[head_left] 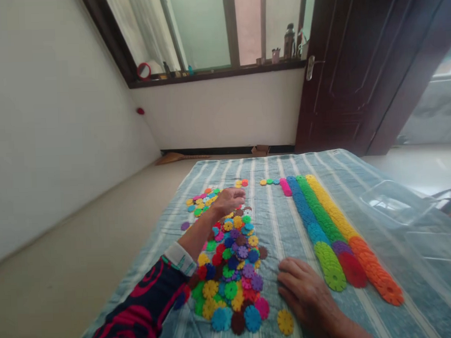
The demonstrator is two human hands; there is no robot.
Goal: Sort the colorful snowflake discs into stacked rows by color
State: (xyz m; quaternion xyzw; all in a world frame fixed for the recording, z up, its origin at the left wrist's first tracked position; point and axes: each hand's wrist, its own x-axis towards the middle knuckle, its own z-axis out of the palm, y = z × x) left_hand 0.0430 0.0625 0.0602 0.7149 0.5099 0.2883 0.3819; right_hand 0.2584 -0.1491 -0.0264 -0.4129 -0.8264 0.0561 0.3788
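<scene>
My left hand is stretched over the far part of a pile of mixed-colour notched plastic discs. Its fingers are drawn together, and I cannot make out what is between them. Just beyond its fingertips lie a yellow and an orange disc. My right hand rests palm down on the striped cloth, its fingers loosely bent and holding nothing visible. A single yellow disc lies beside it. Right of that hand, overlapping discs form colour-sorted rows, including a blue row, a green row and a yellow row.
Orange discs continue the yellow row toward me. A short pink row and a few single discs lie at the far side. A clear plastic box stands at the right. Beyond are a windowsill and a dark door.
</scene>
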